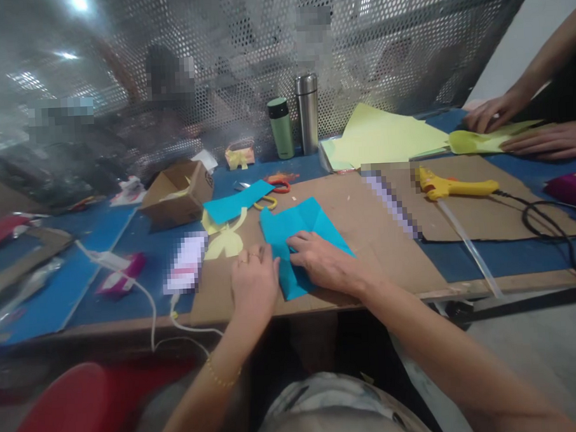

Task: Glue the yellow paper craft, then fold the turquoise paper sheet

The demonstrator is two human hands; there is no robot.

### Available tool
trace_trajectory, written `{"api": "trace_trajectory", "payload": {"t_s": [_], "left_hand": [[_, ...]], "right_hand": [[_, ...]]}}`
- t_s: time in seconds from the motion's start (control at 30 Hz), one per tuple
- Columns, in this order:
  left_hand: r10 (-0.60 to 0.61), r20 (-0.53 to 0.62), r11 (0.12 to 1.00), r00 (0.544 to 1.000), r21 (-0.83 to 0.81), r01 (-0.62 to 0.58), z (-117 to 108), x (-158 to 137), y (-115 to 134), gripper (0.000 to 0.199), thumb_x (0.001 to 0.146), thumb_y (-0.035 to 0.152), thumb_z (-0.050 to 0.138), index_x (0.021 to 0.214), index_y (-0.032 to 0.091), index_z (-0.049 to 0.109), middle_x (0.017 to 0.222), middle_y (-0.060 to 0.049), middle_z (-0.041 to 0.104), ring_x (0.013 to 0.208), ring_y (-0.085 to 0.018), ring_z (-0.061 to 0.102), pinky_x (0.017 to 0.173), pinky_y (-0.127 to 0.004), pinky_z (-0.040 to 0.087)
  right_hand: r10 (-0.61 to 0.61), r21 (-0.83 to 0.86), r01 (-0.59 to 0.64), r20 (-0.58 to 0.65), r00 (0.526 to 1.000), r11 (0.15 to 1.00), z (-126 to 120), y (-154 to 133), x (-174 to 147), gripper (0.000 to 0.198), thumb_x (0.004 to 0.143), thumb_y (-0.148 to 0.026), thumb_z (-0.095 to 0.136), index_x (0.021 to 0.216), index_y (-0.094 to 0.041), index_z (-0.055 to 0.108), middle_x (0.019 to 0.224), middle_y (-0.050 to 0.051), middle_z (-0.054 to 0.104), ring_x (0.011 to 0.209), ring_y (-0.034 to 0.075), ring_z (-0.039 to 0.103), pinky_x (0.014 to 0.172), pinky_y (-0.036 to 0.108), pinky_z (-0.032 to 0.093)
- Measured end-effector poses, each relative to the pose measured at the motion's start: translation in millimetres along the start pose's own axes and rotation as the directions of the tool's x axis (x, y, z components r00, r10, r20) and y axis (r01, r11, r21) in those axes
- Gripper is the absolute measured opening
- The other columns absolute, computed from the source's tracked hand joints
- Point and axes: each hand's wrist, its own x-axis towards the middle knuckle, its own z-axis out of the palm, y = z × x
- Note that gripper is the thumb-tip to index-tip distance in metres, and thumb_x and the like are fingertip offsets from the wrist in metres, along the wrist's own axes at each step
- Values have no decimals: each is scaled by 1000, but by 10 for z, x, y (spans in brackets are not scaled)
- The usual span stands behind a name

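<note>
A folded sheet of blue paper (pixel 311 218) lies on the brown cardboard (pixel 380 256) in front of me. Along its left edge, my left hand (pixel 256 278) is closed with bent fingers against the paper. My right hand (pixel 321 259) presses on its middle, fingers together and curled, covering part of the folds. Just left of the sheet are pale yellow cut paper shapes (pixel 225 244). A blue paper strip (pixel 240 202) lies above those, partly over the scissors (pixel 266 202) with orange and yellow handles.
A yellow glue gun (pixel 458 186) with a cord rests on cardboard at right. Behind stand a green flask (pixel 281 130) and steel flask (pixel 307 113). A small cardboard box (pixel 177 195) and cabled phone (pixel 185 262) are left. Another person's hands (pixel 547 140) hold yellow paper.
</note>
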Motion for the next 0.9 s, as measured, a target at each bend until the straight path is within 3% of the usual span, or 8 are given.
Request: {"api": "trace_trajectory", "payload": {"t_s": [0.17, 0.33, 0.53, 0.67, 0.77, 0.9], "left_hand": [[30, -51, 999, 998, 28, -28, 7, -32, -6, 38, 106, 27, 39, 124, 16, 70, 125, -18, 69, 106, -32, 62, 84, -44, 46], [84, 55, 995, 995, 53, -87, -76, -11, -9, 34, 103, 21, 42, 121, 14, 70, 113, -18, 70, 101, -34, 61, 80, -45, 45], [154, 46, 988, 987, -10, -154, -115, 107, -54, 26, 102, 23, 47, 109, 17, 71, 116, -17, 72, 104, -33, 62, 88, -47, 45], [154, -3, 975, 988, -164, -152, -43, 138, -155, 23, 101, 23, 49, 110, 19, 70, 131, -16, 71, 119, -32, 63, 100, -49, 44], [173, -25, 956, 985, -237, -174, -19, 172, -211, 23, 100, 21, 50, 111, 19, 70, 141, -16, 67, 133, -32, 58, 109, -51, 42], [234, 60, 939, 970, -271, -210, -68, 264, -259, 31, 98, 19, 49, 125, 19, 66, 140, -16, 67, 135, -30, 58, 114, -50, 39]], "right_hand": [[8, 113, 0, -76, 997, 994, 68, 88, -10, 34, 96, -2, 45, 92, -15, 75, 108, 12, 69, 99, 22, 58, 88, 35, 46], [89, 166, -63, -153, 984, 984, 132, 145, -15, 34, 93, 1, 40, 92, -14, 71, 103, 13, 70, 100, 23, 59, 92, 35, 46], [226, 238, -173, -218, 949, 956, 134, 127, -29, 33, 94, 1, 34, 103, -16, 62, 99, 10, 67, 88, 19, 57, 78, 30, 43], [194, 206, -147, -228, 954, 967, 143, 128, -19, 37, 92, 2, 35, 108, -16, 62, 102, 10, 67, 91, 20, 56, 80, 31, 44], [124, 145, -92, -226, 966, 985, 147, 132, -3, 39, 97, -2, 38, 114, -17, 68, 101, 9, 65, 91, 20, 56, 80, 32, 44], [42, 65, -31, -172, 984, 997, 137, 113, 1, 32, 102, -9, 47, 106, -18, 77, 99, 9, 63, 94, 22, 55, 86, 34, 45]]}}
